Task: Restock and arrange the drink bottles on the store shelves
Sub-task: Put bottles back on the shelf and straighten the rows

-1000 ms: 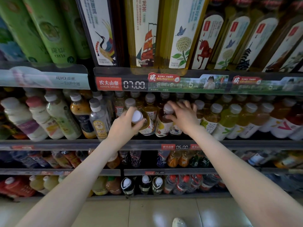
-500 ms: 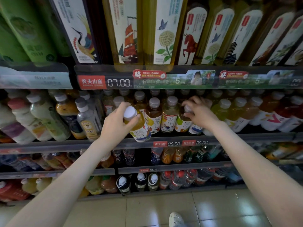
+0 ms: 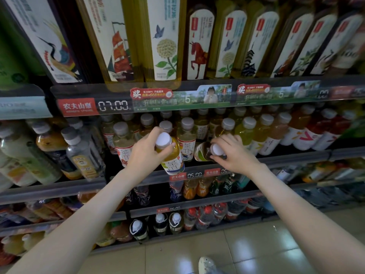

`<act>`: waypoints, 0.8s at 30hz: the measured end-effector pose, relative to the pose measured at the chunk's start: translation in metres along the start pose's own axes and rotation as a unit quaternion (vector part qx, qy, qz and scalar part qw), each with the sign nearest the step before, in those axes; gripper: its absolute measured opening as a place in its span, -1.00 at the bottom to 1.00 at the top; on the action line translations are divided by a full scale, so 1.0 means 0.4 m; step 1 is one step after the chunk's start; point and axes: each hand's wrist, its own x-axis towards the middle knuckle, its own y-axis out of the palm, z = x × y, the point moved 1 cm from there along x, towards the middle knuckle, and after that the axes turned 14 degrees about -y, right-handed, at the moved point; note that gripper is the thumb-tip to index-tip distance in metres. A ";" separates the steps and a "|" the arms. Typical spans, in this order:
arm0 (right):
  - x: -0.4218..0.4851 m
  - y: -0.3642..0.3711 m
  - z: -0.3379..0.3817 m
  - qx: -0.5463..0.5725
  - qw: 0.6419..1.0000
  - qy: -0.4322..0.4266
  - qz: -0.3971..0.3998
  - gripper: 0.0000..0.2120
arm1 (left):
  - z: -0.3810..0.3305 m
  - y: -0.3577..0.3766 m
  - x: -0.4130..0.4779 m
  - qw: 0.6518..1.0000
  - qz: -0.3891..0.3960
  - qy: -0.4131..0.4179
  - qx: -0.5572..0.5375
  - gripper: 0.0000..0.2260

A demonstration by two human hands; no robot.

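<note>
The shelving fills nearly all I can see, four levels of drinks running left to right. On the top level stand the tall tea bottles with painted labels: a crane, a ship, a flower, a red horse. Below them, the middle shelf carries rows of smaller white-capped bottles, yellow and amber in the centre, red towards the right. Pale floor tiles show under the lowest shelf. My left hand is wrapped round the shoulder of a yellow tea bottle, thumb and fingers curled just under its cap; the bottle tilts towards me, with its lower end over the front rail of the middle shelf, in front of the row. My right hand grips a darker bottle with a green label by the neck. This bottle is tipped far over, with its white cap facing me, just right of an upright tea bottle at the shelf front. A 07.00 price tag sits on the rail above, and the toe of my shoe shows at the bottom edge.
</note>
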 end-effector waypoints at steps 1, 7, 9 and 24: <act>0.013 -0.006 -0.002 -0.018 1.000 0.010 -0.001 -0.59 | -0.004 0.005 0.003 1.000 0.001 0.001 0.003 -0.73; 0.109 -0.029 0.002 -0.017 0.994 0.088 0.059 -0.57 | -0.021 0.028 0.013 1.000 0.012 0.008 0.009 -0.77; 0.113 -0.038 0.012 0.043 0.989 0.108 0.089 -0.59 | -0.018 0.027 0.003 1.000 0.015 0.005 0.006 -0.76; 0.242 -0.093 0.214 0.236 0.971 0.025 0.009 -0.70 | 0.184 -0.142 -0.135 0.995 -0.043 -0.081 0.039 -0.77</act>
